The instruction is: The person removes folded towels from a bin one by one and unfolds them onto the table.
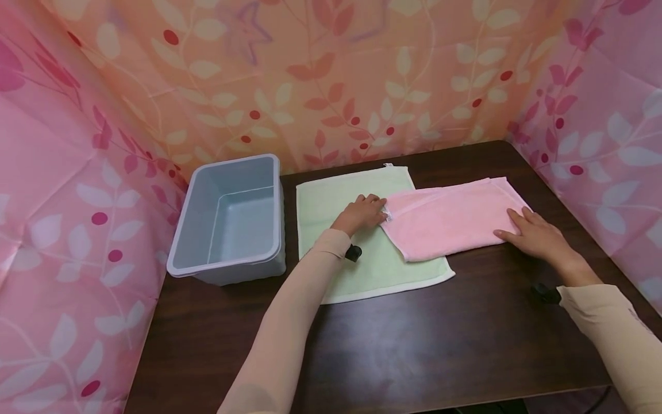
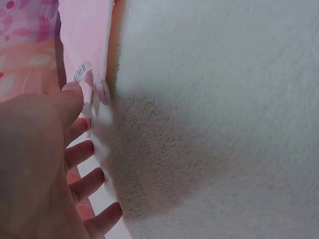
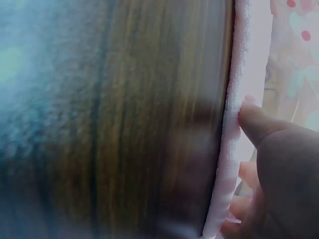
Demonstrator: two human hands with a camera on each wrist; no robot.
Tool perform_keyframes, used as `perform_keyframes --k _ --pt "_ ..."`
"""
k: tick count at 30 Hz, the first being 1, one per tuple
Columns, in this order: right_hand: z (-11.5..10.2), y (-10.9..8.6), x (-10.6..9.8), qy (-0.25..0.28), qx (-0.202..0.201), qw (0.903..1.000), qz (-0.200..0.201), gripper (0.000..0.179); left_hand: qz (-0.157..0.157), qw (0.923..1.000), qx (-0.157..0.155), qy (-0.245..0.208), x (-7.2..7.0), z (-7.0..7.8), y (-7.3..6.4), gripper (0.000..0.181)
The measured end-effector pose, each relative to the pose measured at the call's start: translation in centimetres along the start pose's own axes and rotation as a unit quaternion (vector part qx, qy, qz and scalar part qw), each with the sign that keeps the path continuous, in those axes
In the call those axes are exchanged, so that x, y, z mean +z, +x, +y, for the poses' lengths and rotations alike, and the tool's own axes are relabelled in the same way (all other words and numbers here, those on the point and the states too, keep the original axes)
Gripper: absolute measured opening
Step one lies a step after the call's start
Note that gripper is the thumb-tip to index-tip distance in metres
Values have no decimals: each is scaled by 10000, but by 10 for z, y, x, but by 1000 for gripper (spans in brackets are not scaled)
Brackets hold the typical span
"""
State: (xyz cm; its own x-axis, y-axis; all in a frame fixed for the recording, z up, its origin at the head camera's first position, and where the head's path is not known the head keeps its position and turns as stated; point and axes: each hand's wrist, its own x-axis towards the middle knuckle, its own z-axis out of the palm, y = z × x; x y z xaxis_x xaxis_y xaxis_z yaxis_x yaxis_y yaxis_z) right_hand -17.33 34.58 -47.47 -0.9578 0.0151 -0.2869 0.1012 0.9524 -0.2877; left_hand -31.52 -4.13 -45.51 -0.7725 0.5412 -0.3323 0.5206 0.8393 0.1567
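Observation:
A folded pink towel (image 1: pixel 455 218) lies partly over a pale green towel (image 1: pixel 357 270) that is spread on the dark wooden table. My left hand (image 1: pixel 362 213) is at the pink towel's left end, above the green one. In the left wrist view its thumb (image 2: pixel 73 99) is by the white label (image 2: pixel 79 73), the other fingers spread and loosely bent. At the opposite end, my right hand (image 1: pixel 538 237) rests on the pink towel with fingers extended. The right wrist view shows that thumb (image 3: pixel 254 119) against the towel's edge (image 3: pixel 232 114).
A grey-blue plastic bin (image 1: pixel 233 230) stands at the table's left, with nothing seen inside. Patterned curtains (image 1: pixel 331 86) hang behind the table and along both sides. Dark tabletop (image 1: pixel 414 351) shows in front of the towels.

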Motion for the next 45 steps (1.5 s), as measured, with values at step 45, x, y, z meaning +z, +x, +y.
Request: perform_keyframes --k 45 --pt "-4 113 -49 2347 622 9607 1345 46 -409 9991 103 81 0 -13 11 53"
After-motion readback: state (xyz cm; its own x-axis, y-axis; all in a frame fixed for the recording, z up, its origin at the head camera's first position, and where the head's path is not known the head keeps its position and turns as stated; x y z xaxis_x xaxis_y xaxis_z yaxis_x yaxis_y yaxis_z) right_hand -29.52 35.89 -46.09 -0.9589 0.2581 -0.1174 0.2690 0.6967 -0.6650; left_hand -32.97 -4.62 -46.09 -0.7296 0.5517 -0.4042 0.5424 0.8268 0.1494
